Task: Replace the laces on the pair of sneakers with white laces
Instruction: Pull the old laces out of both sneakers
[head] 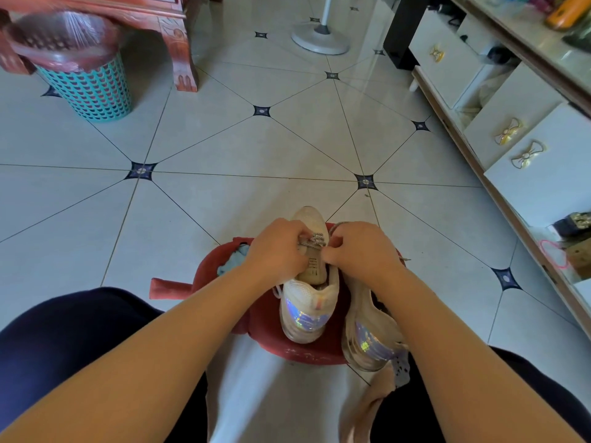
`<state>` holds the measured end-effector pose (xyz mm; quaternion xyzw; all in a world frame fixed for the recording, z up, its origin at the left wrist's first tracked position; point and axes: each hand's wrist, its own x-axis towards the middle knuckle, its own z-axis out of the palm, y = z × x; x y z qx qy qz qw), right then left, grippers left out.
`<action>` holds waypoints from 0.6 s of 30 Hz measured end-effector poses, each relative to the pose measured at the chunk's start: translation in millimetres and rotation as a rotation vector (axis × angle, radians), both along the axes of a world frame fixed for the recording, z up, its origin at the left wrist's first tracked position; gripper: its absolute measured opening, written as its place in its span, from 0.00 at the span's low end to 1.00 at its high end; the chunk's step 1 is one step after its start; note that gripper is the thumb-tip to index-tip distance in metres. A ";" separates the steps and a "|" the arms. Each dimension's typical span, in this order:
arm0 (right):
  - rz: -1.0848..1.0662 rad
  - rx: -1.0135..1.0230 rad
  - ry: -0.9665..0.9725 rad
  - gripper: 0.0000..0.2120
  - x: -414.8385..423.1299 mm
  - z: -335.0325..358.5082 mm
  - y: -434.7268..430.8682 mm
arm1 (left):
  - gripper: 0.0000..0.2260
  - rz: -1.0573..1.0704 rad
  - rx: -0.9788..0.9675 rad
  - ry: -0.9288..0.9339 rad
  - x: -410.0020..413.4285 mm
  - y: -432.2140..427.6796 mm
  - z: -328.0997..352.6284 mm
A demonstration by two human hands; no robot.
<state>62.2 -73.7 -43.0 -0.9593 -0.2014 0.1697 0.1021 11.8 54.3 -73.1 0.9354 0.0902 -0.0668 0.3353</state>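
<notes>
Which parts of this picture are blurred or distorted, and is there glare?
Head view: wide-angle lens splays lines across the floor; the teal bin and wooden table, top left, are smeared; pale glare lies beside the fan base; the left hand, right hand and grey lace look sharp.

Bright, even daylight fills the room. The glossy tiled floor (224, 148) carries a soft sheen, with paler reflections near the fan base (319, 39) and beside the cabinet (524, 145), whose top glares. Shadows are faint and soft-edged, darkest beneath the wastebasket (86, 87). The wide lens bows the grout lines and curves the cabinet toward the right edge. The upper left corner is smeared with blur. Focus is best at the centre, where the left hand (275, 251), the right hand (361, 251) and the speckled lace (315, 240) they pinch look fairly crisp.
</notes>
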 end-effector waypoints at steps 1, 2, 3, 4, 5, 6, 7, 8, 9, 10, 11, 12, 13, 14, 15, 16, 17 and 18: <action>-0.014 0.029 0.028 0.10 0.6 1.2 -0.3 | 0.18 0.007 -0.023 -0.003 -0.9 2.1 0.5; -0.024 0.051 0.051 0.09 0.6 2.2 -0.5 | 0.18 0.013 -0.038 -0.008 -2.3 4.0 0.9; -0.026 0.063 0.068 0.07 -0.3 3.1 -1.3 | 0.17 0.024 -0.047 -0.016 -4.2 5.8 1.1; -0.023 0.061 0.086 0.07 -2.0 3.8 -1.8 | 0.16 0.040 -0.053 -0.026 -5.9 7.6 0.8; -0.011 0.051 0.104 0.09 -4.0 3.0 -1.9 | 0.15 0.058 -0.061 -0.032 -7.1 9.1 -0.1; 0.004 0.035 0.120 0.11 -5.9 1.8 -2.1 | 0.13 0.072 -0.076 -0.033 -8.3 10.3 -1.0; 0.018 0.018 0.138 0.12 -7.1 0.6 -2.1 | 0.12 0.071 -0.094 -0.025 -9.1 10.8 -1.9; 0.026 0.010 0.158 0.13 -7.8 0.4 -2.0 | 0.12 0.054 -0.103 -0.014 -9.3 10.9 -3.0; 0.023 0.013 0.175 0.13 -7.7 0.8 -1.6 | 0.11 0.033 -0.100 -0.005 -9.3 10.6 -3.9; 0.011 0.024 0.183 0.14 -7.0 0.9 -1.0 | 0.11 0.017 -0.087 -0.002 -9.1 10.0 -4.4; -0.003 0.042 0.177 0.14 -6.4 1.0 -0.6 | 0.11 0.009 -0.068 -0.008 -8.8 9.6 -4.9; -0.015 0.061 0.161 0.14 -5.9 0.3 0.1 | 0.11 0.003 -0.044 -0.022 -8.5 9.5 -5.3; -0.024 0.079 0.139 0.14 -6.1 -0.7 0.8 | 0.11 -0.005 -0.017 -0.037 -8.4 9.8 -5.9; -0.029 0.096 0.122 0.12 -6.9 -1.3 1.7 | 0.11 -0.010 0.008 -0.049 -8.1 10.2 -5.7; -0.030 0.115 0.112 0.10 -7.7 -2.2 1.8 | 0.12 -0.015 0.025 -0.057 -8.0 10.5 -5.2; -0.028 0.127 0.109 0.08 -8.6 -2.7 1.2 | 0.11 -0.023 0.037 -0.063 -7.8 10.8 -4.3; -0.021 0.139 0.097 0.07 -9.2 -2.4 0.7 | 0.08 -0.032 0.053 -0.067 -7.1 10.5 -3.2; -0.015 0.152 0.081 0.10 -9.5 -2.7 -0.1 | 0.06 -0.040 0.071 -0.070 -6.4 9.9 -1.9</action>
